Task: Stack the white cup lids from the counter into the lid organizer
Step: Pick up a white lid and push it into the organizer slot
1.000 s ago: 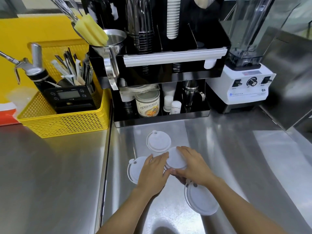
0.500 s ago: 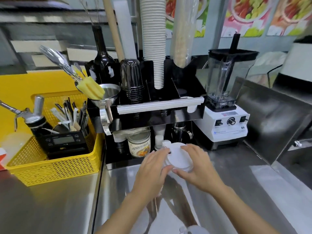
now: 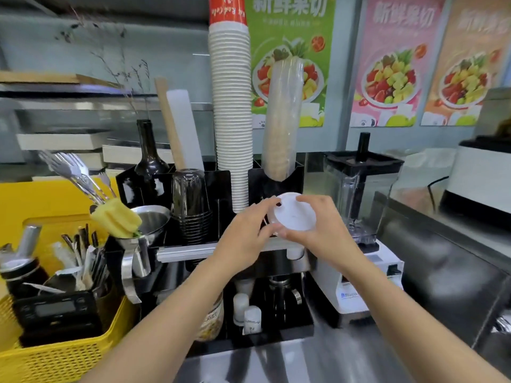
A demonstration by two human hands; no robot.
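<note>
1. At centre of the head view, your two hands hold one white cup lid (image 3: 293,214) up in front of the black lid organizer (image 3: 276,181), clear of the steel surface (image 3: 304,360).
2. Left hand (image 3: 243,239): thumb and fingertips pinch the lid's left rim; closed on the lid.
3. Right hand (image 3: 326,230): fingers wrap the top and lower right rim; also closed on the lid.
4. Lid attitude: tilted, flat face toward the camera, small tab at upper left.
5. Lid position: just below the clear sleeve of stacked lids (image 3: 282,120) that leans out of the organizer's right compartment. Contact between lid and organizer: cannot tell.
6. Left of that compartment: tall stack of white paper cups (image 3: 233,120), then inverted dark cups (image 3: 190,205).
7. Right of the organizer: blender (image 3: 359,205) on its white base, standing beside your right forearm.
8. Far left: yellow basket (image 3: 55,357) holding a digital scale (image 3: 55,310) and utensils; a yellow sponge (image 3: 117,221) sits in a metal funnel (image 3: 150,222) next to it.
9. Lower shelf of the organizer: a jar (image 3: 213,319) and small white bottles (image 3: 246,313), partly hidden by your left forearm.
</note>
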